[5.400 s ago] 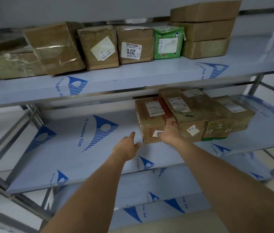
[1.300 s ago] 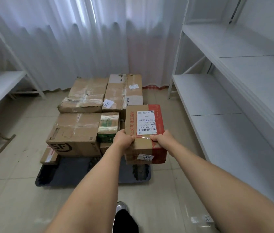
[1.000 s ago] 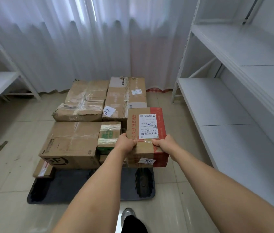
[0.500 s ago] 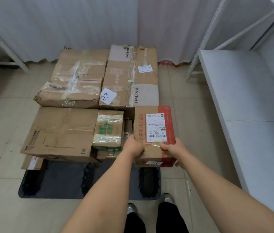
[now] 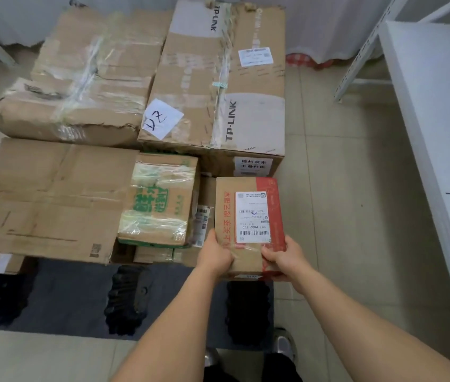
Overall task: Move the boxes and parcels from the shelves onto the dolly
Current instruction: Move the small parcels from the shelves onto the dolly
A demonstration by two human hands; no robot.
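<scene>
Both of your hands are gripping that small brown cardboard box with the red edge and white label [image 5: 248, 216]: left hand [image 5: 215, 256] and right hand [image 5: 283, 257] at its near corners. You're holding it over the dark dolly [image 5: 75, 299], right beside the green-printed taped parcel [image 5: 160, 199].

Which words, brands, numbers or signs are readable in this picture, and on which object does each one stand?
"TP-LINK": printed twice on the tall brown cardboard box, at its far end and its near end.
"D2": handwritten on the white square note stuck on that box.
"507-P802 T70", seen upside down: white shipping label on the brown and red parcel in both hands.
Chinese print on the parcel, the green-printed taped box and other labels: too blurred to read.
</scene>
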